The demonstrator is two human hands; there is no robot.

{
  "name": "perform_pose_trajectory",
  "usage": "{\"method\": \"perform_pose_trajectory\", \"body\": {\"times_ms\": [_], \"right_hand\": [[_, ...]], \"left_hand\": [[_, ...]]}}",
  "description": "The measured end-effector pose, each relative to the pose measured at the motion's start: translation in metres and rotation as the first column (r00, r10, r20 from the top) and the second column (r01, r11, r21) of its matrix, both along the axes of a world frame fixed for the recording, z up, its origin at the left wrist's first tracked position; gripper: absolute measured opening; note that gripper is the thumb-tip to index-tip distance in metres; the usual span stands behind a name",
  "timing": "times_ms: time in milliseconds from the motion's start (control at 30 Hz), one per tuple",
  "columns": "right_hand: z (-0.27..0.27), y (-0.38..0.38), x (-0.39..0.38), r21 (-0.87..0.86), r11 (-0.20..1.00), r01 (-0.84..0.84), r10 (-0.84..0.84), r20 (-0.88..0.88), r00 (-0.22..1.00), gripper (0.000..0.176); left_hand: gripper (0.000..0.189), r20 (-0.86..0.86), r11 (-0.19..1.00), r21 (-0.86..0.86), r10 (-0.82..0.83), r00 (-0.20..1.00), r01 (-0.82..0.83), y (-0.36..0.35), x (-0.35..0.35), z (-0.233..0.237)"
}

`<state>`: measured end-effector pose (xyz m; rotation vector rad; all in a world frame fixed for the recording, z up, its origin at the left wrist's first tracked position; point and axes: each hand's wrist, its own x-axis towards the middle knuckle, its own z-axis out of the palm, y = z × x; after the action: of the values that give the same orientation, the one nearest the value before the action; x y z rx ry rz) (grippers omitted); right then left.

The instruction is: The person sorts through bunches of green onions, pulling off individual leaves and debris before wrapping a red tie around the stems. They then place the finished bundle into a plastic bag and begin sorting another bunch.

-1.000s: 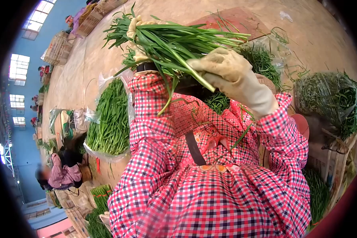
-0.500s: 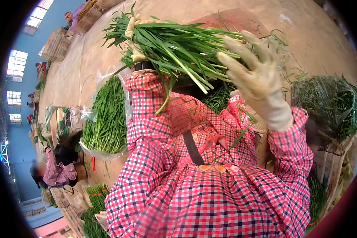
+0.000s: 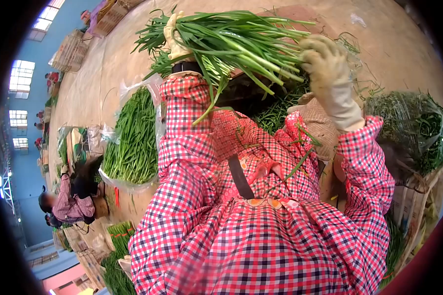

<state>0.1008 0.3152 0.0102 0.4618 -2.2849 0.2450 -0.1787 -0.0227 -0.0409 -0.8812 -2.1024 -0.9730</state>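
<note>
My left hand (image 3: 174, 37), in a cream glove, is closed round a bunch of long green garlic chives (image 3: 231, 42). The leaves stick out to the left of the fist, and the pale stalks point right. My right hand (image 3: 325, 61), gloved alike, is at the stalk ends with its fingers curled in. Whether any stalk sits between those fingers is hidden. A few loose blades hang below the bunch and lie on my checked clothing (image 3: 261, 236).
A plastic-lined pile of chives (image 3: 130, 142) lies to the left. At right sits a plastic-wrapped heap of greens (image 3: 408, 123). Banded bunches (image 3: 120, 236) lie at lower left, near another person (image 3: 71, 199). Leaf scraps litter the floor (image 3: 379, 54).
My right hand has gone from spread fingers to curled ones at the stalk ends. The bunch and my left hand have shifted slightly up and right.
</note>
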Motion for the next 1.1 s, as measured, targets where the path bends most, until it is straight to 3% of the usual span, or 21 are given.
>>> {"method": "perform_pose_trajectory", "body": {"times_ms": [100, 167, 233, 267, 300, 367, 400, 433, 467, 567, 633, 700, 767, 800, 833, 867, 900, 933, 1000, 1033, 1100], "right_hand": [[-0.015, 0.029, 0.032, 0.052, 0.968, 0.246, -0.251, 0.23, 0.94, 0.015], [-0.017, 0.032, 0.054, 0.386, 0.861, 0.331, -0.508, 0.674, 0.536, 0.018], [-0.02, 0.02, 0.067, 0.541, 0.829, 0.141, -0.559, 0.807, 0.191, 0.025], [-0.025, 0.01, 0.079, 0.256, 0.952, 0.167, -0.303, 0.864, 0.401, 0.028], [-0.031, -0.001, 0.088, -0.048, 0.991, 0.126, -0.037, 0.804, 0.594, 0.031], [-0.028, -0.039, 0.086, -0.358, 0.933, -0.027, 0.207, 0.474, 0.856, 0.032], [-0.026, -0.052, 0.082, -0.51, 0.858, -0.05, 0.331, 0.476, 0.815, 0.034], [-0.024, -0.063, 0.079, -0.65, 0.758, -0.061, 0.452, 0.454, 0.768, 0.037], [-0.022, -0.072, 0.076, -0.84, 0.543, 0.012, 0.572, 0.38, 0.727, 0.033], [-0.017, -0.082, 0.063, -0.944, 0.18, 0.275, 0.458, 0.328, 0.826, 0.028], [-0.02, -0.081, 0.054, -0.961, 0.173, 0.218, 0.217, 0.253, 0.943, 0.019], [-0.01, -0.075, 0.043, -0.936, 0.32, 0.144, 0.113, 0.189, 0.975, 0.024], [-0.008, -0.076, 0.025, -0.916, 0.337, 0.218, 0.058, 0.252, 0.966, 0.032], [-0.007, -0.073, 0.017, -0.903, 0.345, 0.256, 0.027, 0.283, 0.959, 0.037], [-0.006, -0.069, 0.01, -0.841, 0.475, 0.261, -0.131, 0.226, 0.965, 0.042], [-0.005, -0.064, 0.004, -0.757, 0.589, 0.284, -0.275, 0.142, 0.951, 0.048], [-0.005, -0.059, -0.001, -0.656, 0.682, 0.324, -0.4, 0.037, 0.916, 0.053], [-0.004, -0.054, -0.003, -0.556, 0.744, 0.37, -0.455, -0.016, 0.89, 0.059], [-0.007, -0.055, -0.01, -0.656, 0.672, 0.343, -0.311, 0.17, 0.935, 0.06], [-0.011, -0.056, -0.014, -0.7, 0.629, 0.338, -0.224, 0.253, 0.941, 0.061], [-0.024, -0.053, -0.022, -0.844, 0.428, 0.323, -0.003, 0.356, 0.934, 0.055]], "left_hand": [[0.033, -0.148, 0.996, 0.092, -0.005, 0.989, 0.019, 0.006, 0.004, 0.002], [0.032, -0.144, 0.993, 0.106, -0.027, 0.989, 0.043, -0.007, -0.009, 0.0], [0.031, -0.003, 0.991, 0.08, -0.108, 0.994, 0.108, -0.033, -0.033, 0.005], [0.031, 0.109, 0.982, 0.115, -0.164, 0.98, 0.152, -0.039, -0.034, 0.011], [0.032, 0.133, 0.929, 0.328, -0.225, 0.965, 0.171, -0.025, -0.032, 0.0], [0.031, 0.188, 0.636, 0.744, -0.49, 0.851, 0.202, -0.006, -0.023, 0.001], [0.03, 0.198, 0.362, 0.924, -0.727, 0.658, 0.122, -0.008, -0.02, 0.009], [0.029, 0.162, 0.245, 0.967, -0.807, 0.569, 0.072, -0.006, -0.015, 0.014], [0.027, 0.154, 0.204, 0.978, -0.837, 0.525, 0.038, -0.005, -0.01, 0.02], [0.025, 0.296, 0.298, 0.949, -0.745, 0.598, -0.099, 0.009, 0.02, 0.036], [0.027, 0.332, 0.374, 0.924, -0.688, 0.645, -0.077, 0.012, 0.028, 0.038], [0.027, 0.354, 0.403, 0.912, -0.675, 0.648, -0.078, 0.012, 0.037, 0.042], [0.027, 0.371, 0.41, 0.908, -0.689, 0.622, -0.087, 0.012, 0.04, 0.047], [0.026, 0.43, 0.685, 0.725, -0.534, 0.728, 0.075, 0.003, 0.03, 0.039], [0.025, 0.369, 0.901, 0.414, -0.299, 0.88, 0.132, -0.008, 0.018, 0.029], [0.024, 0.18, 0.983, 0.159, -0.12, 0.976, 0.091, -0.014, 0.012, 0.026], [0.024, 0.35, 0.887, 0.449, -0.287, 0.891, 0.11, -0.014, 0.009, 0.014], [0.025, 0.418, 0.679, 0.733, -0.502, 0.757, 0.046, -0.008, 0.016, 0.015], [0.026, 0.408, 0.493, 0.869, -0.663, 0.627, -0.044, -0.001, 0.024, 0.023], [0.027, 0.342, 0.315, 0.938, -0.763, 0.549, -0.146, 0.011, 0.046, 0.041], [0.026, 0.426, 0.755, 0.655, -0.407, 0.808, 0.035, 0.001, 0.031, 0.034]]}}
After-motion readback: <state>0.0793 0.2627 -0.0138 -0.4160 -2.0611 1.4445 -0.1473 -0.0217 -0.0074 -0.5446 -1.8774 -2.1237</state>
